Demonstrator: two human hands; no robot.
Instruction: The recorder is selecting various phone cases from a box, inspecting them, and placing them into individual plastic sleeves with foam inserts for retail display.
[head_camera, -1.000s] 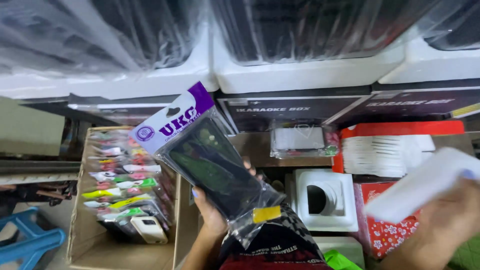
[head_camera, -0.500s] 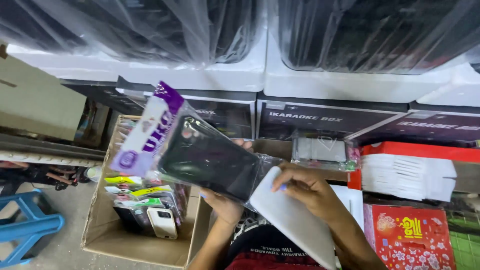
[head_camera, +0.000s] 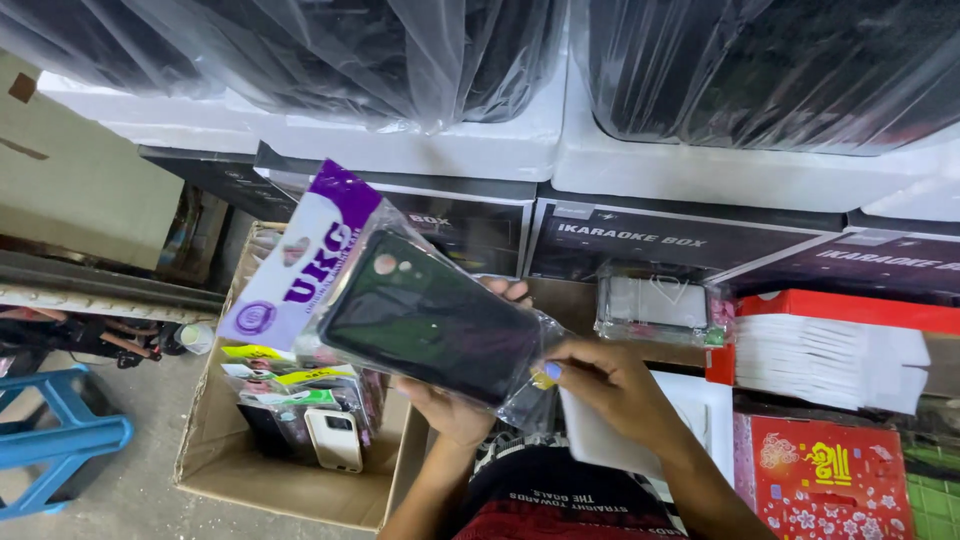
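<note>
Resting across left hand (head_camera: 455, 410), packaged phone case (head_camera: 430, 315), right hand (head_camera: 610, 385) pinching its end

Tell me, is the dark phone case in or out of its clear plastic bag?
In. The dark phone case sits inside the clear bag, plastic wrinkling past its lower end.

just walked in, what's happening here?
A person holds a dark phone case in a clear plastic sleeve up in front of them. The left hand supports it from below, and the right hand pinches the sleeve's open end while also holding a white sheet. Below on the left, a cardboard box holds more packaged cases. A stack of white sheets lies to the right, and plastic-wrapped black units are shelved behind.
</note>
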